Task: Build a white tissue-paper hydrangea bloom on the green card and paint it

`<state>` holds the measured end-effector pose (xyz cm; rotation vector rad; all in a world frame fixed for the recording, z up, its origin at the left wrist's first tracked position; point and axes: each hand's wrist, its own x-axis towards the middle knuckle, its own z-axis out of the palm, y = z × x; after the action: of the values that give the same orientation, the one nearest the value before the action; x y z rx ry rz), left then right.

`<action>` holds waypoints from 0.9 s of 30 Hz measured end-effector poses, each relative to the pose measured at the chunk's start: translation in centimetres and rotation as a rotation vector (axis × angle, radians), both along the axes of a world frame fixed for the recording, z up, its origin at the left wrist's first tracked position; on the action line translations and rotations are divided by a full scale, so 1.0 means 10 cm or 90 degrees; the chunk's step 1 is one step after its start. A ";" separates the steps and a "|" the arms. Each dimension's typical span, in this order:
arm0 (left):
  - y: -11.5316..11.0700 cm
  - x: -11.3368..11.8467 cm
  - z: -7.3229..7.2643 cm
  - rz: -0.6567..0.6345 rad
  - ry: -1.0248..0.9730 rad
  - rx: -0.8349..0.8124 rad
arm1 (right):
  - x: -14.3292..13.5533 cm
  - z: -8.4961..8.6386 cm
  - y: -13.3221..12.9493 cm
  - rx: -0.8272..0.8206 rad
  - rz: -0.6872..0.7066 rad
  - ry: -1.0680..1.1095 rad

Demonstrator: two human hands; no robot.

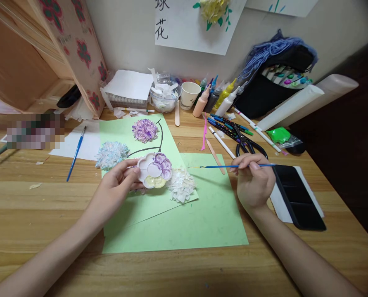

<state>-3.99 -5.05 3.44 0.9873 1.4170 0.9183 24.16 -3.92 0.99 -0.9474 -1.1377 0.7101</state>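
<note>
My left hand point(122, 177) grips a white flower-shaped palette point(154, 170) by its left edge; purple and yellow paint lie in its wells. In my right hand point(254, 177) is a thin blue paintbrush point(221, 166), level, its tip pointing left above the white paper pompom point(182, 185). A purple pompom point(145, 130) and a pale blue pompom point(112, 154) sit on the upper green sheet point(174, 144), beside drawn black stems. Beneath it lies a second green sheet point(202, 227). Part of another pompom is hidden behind the palette and my left hand.
Paint bottles point(201, 102), a paper cup point(190, 95) and a bowl of scraps point(165, 97) line the wall. Black scissors point(247, 142) and pens lie right of centre. A phone point(298, 198) is at the right, another blue brush point(76, 153) at the left.
</note>
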 end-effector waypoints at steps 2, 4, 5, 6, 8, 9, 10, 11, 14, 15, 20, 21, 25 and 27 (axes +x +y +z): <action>0.00 0.00 0.00 0.003 0.000 -0.001 | 0.00 0.00 0.00 0.007 0.003 0.009; 0.00 0.00 0.01 0.002 0.000 -0.002 | 0.00 0.00 0.00 0.000 0.017 0.002; 0.00 0.00 0.01 0.001 0.000 -0.002 | 0.00 -0.01 0.01 -0.006 0.019 -0.003; 0.00 0.00 0.01 -0.001 0.000 -0.003 | 0.01 -0.01 0.01 -0.009 0.017 -0.006; 0.00 0.01 0.02 0.001 0.000 -0.004 | 0.01 0.00 0.01 -0.003 0.002 0.002; 0.00 0.01 0.02 0.004 0.001 -0.004 | 0.01 0.00 0.01 0.000 -0.001 0.009; 0.00 0.01 0.02 0.006 0.001 -0.004 | 0.01 0.00 0.01 -0.001 0.003 0.011; 0.00 0.01 0.02 0.008 0.002 -0.005 | 0.01 0.00 0.01 -0.004 0.010 0.009; 0.00 0.01 0.01 0.006 0.005 -0.002 | 0.02 0.00 0.01 -0.023 0.024 -0.008; 0.00 0.01 0.01 0.005 0.008 0.000 | 0.02 0.00 0.01 -0.023 0.020 -0.005; 0.00 0.00 0.00 0.006 0.023 0.007 | 0.02 0.00 0.02 -0.019 0.019 0.015; 0.00 0.00 0.00 0.007 0.026 0.008 | 0.02 0.00 0.02 -0.026 0.024 0.008; 0.00 0.00 0.00 0.008 0.031 0.004 | 0.03 0.00 0.02 -0.025 0.021 0.010; 0.01 0.00 0.00 0.007 0.028 0.000 | 0.03 0.00 0.01 -0.019 0.022 0.013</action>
<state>-4.02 -4.99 3.42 1.0063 1.4596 0.9095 24.46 -3.78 1.02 -0.9451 -1.1303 0.7644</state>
